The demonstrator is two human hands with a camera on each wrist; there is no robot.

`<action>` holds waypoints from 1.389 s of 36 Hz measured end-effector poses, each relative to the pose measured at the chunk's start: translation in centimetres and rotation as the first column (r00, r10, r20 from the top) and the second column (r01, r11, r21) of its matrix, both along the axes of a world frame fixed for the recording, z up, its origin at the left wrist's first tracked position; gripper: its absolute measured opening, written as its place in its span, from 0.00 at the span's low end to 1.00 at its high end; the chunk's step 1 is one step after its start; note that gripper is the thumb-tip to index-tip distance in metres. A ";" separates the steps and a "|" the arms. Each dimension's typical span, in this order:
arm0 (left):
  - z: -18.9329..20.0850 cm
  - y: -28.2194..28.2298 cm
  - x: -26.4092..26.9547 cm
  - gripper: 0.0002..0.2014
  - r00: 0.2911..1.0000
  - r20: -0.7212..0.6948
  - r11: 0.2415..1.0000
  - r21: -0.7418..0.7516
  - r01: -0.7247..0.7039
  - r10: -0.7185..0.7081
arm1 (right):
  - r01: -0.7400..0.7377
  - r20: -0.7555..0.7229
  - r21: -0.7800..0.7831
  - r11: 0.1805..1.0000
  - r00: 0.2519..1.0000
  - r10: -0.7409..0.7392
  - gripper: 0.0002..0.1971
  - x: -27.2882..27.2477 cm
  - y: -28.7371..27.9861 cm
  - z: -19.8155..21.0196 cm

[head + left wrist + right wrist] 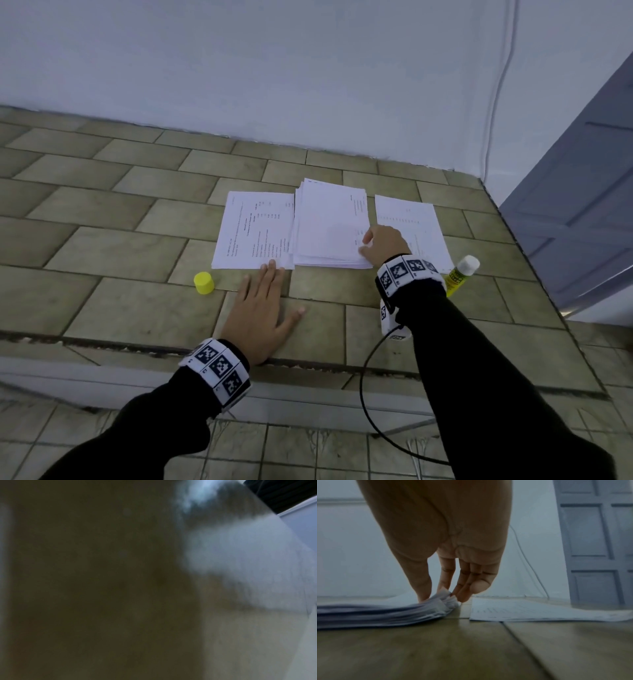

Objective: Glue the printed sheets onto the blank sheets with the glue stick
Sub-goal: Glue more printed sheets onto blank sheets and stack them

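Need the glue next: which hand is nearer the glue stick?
Right. The right hand pinches the paper stack's corner just left of the glue stick; the left hand rests flat far left.

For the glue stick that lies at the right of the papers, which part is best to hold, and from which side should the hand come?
Grip the yellow glue stick around its yellow labelled barrel, coming from above and from its free right side. It lies tilted on the tiled counter, uncapped, white end pointing away, and the right hand, pinching the middle paper stack, covers its near left.
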State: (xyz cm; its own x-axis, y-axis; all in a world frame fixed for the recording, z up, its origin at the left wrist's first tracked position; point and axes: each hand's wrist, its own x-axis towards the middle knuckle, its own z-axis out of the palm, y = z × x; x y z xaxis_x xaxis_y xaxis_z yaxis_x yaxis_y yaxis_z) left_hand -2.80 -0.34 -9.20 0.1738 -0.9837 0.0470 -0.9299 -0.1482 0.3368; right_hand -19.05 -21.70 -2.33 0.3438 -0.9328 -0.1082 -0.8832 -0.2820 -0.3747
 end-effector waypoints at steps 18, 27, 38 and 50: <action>9.0 -1.1 2.2 0.41 0.985 -0.161 0.989 -0.123 -0.079 0.058 | 0.141 0.437 -0.582 0.801 0.885 0.162 0.13 -8.6 6.2 4.4; 8.5 -7.5 5.5 0.32 0.956 0.210 0.930 0.263 -0.256 0.204 | 0.479 0.544 -0.160 0.863 0.772 -0.327 0.40 -12.5 5.2 1.9; 5.0 -9.4 6.7 0.34 0.960 0.228 0.917 0.324 -0.232 0.162 | 0.450 0.389 0.045 0.892 0.815 -0.430 0.21 -13.2 4.8 0.4; 6.1 -9.4 8.6 0.18 0.966 0.040 0.937 0.236 -0.258 0.256 | 0.449 0.347 0.027 0.893 0.834 -0.429 0.20 -13.4 4.7 0.4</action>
State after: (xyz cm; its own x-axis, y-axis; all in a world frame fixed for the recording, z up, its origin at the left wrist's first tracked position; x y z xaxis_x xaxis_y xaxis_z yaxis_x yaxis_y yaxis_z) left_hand 5.85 -9.77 -3.11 0.4230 -0.8881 -0.1798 -0.8519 -0.4574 0.2550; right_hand -32.41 -16.96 -1.91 -0.0971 -0.9953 -0.0075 -0.7426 0.0774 -0.6653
